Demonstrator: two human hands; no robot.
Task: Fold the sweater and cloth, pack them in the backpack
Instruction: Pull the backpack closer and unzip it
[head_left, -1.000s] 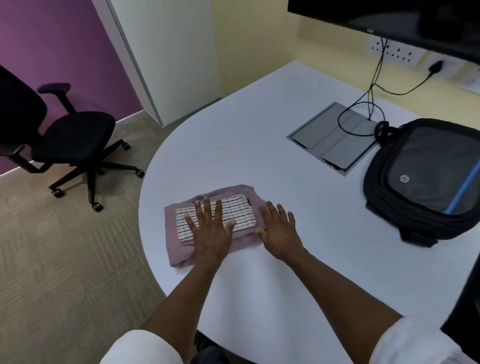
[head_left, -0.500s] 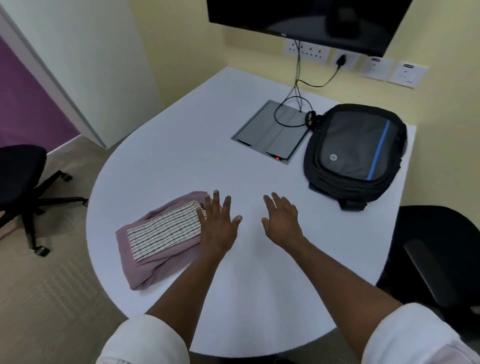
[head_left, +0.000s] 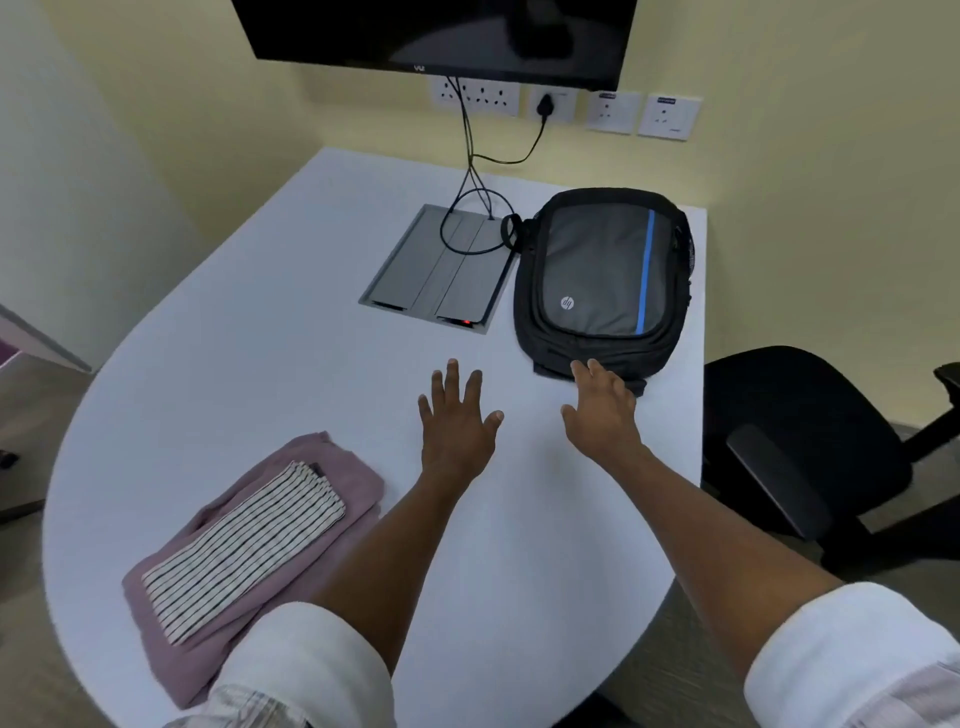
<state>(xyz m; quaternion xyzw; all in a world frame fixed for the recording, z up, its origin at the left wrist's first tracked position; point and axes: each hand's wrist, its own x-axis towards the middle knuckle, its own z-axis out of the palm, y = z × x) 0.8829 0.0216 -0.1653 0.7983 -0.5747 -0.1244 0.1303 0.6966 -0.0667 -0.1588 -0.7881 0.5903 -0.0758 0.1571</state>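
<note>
Both your left hand (head_left: 457, 415) and right hand (head_left: 602, 410) are spread and empty near the closed black-and-grey fabric backpack (head_left: 602, 280); left of it the folded mauve sweater (head_left: 353, 473) under the striped cloth (head_left: 244, 545) looks soft, so scoop underneath.

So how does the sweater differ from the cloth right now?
The sweater is plain mauve and larger, lying underneath on the table; the cloth is white with dark stripes, smaller, and stacked on top of it. Both are folded flat, with neither hand on them.
</note>
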